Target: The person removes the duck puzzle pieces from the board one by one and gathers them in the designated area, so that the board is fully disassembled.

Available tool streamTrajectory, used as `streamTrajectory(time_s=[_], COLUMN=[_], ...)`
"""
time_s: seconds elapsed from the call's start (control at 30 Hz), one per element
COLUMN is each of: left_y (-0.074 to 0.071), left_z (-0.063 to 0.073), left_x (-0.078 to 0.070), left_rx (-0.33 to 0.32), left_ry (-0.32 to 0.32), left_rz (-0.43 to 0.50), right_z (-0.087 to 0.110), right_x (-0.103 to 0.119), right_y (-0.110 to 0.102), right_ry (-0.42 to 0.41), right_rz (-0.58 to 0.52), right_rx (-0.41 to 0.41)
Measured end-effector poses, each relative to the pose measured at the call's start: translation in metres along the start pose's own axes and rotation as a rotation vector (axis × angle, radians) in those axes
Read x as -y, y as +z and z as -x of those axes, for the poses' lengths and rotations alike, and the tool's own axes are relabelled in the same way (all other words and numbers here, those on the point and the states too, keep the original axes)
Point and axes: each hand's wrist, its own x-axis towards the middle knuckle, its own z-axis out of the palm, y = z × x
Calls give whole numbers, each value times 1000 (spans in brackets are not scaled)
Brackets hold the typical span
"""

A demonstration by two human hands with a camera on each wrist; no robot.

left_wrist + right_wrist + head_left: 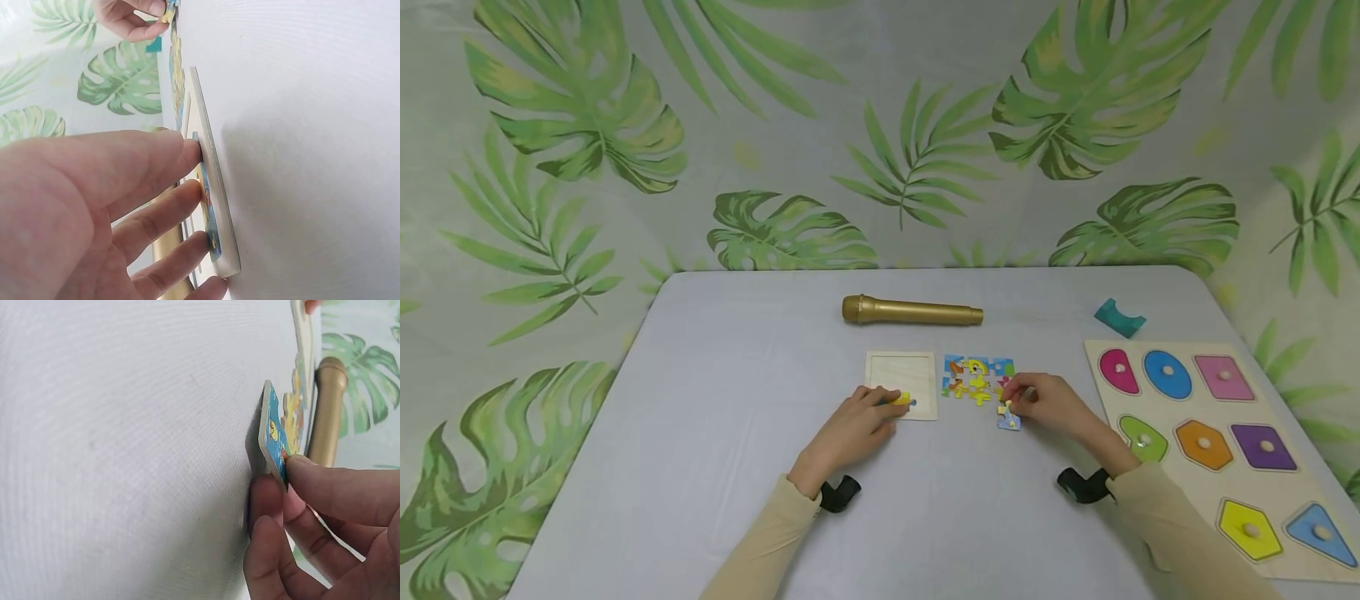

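Observation:
In the head view, my left hand (852, 427) reaches over a small square wooden tray (931, 375). Its fairly straight fingertips touch jigsaw pieces (210, 219) lying along the tray's near side, seen edge-on in the left wrist view; the hand covers part of them from above. My right hand (1051, 403) pinches a blue jigsaw piece (273, 425) between thumb and fingers, tilted with one edge close to the table. Just beyond that piece lies a joined block of colourful jigsaw pieces (976, 371), beside the tray on its right.
A gold microphone (917, 312) lies behind the tray. On the right, a large wooden board (1195, 492) holds several coloured knobbed shapes, partly under my right forearm. A teal curved block (1120, 318) sits behind that board. Leaf-patterned cloth (917, 167) hangs behind the white table (737, 375).

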Motion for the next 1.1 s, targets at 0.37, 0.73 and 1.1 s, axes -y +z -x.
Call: streamTrajectory(time_s=[0.37, 0.73, 1.1], left_y=[1, -2, -8], left_z=[1, 10, 19], left_x=[0, 12, 24], left_rx=[16, 31, -22], left_ry=[-6, 64, 88], left_rz=[-4, 29, 41], right_z=[3, -19, -56], right_x=[4, 32, 71], right_y=[-2, 16, 65], right_ry=[-54, -192, -270], right_rz=[110, -54, -106], right_rx=[-46, -13, 52])
